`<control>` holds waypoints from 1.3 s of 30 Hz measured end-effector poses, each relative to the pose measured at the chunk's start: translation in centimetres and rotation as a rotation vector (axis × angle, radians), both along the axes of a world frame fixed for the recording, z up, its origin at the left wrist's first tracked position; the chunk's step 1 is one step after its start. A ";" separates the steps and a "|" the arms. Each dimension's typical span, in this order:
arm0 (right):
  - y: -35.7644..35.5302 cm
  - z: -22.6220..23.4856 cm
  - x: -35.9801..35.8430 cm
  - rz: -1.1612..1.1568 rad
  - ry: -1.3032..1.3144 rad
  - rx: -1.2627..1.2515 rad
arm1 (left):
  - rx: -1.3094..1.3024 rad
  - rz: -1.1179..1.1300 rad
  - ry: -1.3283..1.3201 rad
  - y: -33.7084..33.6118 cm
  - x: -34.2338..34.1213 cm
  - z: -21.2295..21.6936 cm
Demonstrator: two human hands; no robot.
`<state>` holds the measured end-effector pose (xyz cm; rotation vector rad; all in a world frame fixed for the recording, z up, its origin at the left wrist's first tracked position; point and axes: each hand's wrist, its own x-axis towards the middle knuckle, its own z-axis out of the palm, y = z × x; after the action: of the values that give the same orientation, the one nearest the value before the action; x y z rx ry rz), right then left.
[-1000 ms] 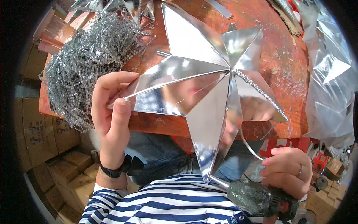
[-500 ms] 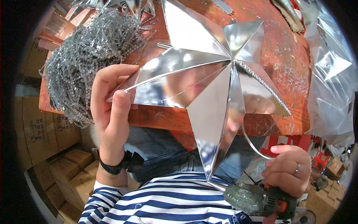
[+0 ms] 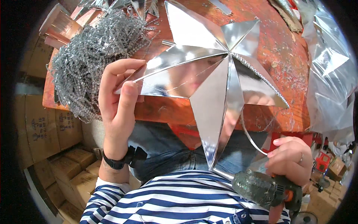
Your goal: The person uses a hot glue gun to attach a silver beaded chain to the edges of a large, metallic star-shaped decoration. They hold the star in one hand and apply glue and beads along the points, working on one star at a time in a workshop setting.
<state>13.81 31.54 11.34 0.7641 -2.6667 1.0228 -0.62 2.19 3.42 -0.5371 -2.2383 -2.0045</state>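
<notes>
A mirror-like silver star (image 3: 210, 84) with raised folded points spans the middle, over the table's front edge. My left hand (image 3: 121, 97) is closed on the tip of its left point, thumb in front and fingers behind. Silver bead-like trim (image 3: 261, 76) runs along the ridge of the right point. My right hand (image 3: 291, 160) is closed round a dark, glue-smeared glue gun (image 3: 253, 186), its nozzle touching or close to the star's lowest tip. A thin pale strip (image 3: 250, 140) curves from behind the star to my right fingertips.
A heap of tangled silver trim (image 3: 99, 61) lies on the worn red-orange table (image 3: 278, 56) at left. Clear plastic sheeting (image 3: 332, 74) hangs over the right side. Cardboard boxes (image 3: 52, 128) are stacked at lower left. A short tube end (image 3: 168, 43) pokes out behind the star.
My left hand has shifted slightly right and up, and the star has turned a little with it. The glue gun has moved slightly right, its nozzle still at the lowest tip.
</notes>
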 end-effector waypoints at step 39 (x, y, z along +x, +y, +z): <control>7.0 -4.8 -0.9 -0.784 -0.162 0.342 | -0.652 -0.169 0.481 -10.5 7.9 -5.1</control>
<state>12.93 38.57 6.52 -0.3527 -2.8836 0.4395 7.26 -8.30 -1.72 -1.1463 -2.5201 -0.9774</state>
